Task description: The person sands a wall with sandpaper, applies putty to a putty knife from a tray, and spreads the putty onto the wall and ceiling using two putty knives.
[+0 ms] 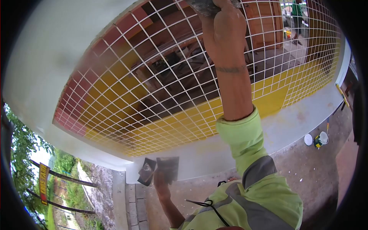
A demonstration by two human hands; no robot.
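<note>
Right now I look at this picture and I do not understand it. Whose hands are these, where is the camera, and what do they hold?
There is no machine here. A person wears one camera on the head, so you see that person's own arms, in a yellow-green jacket. The lens bends the view strongly. The right hand is raised and closed on a grey tool at the top of a white grille, which is set in a white wall. The left hand, lower down, grips a dark flat board. On the ground at the right are a small can and a white lid. Another person stands far off.
</note>
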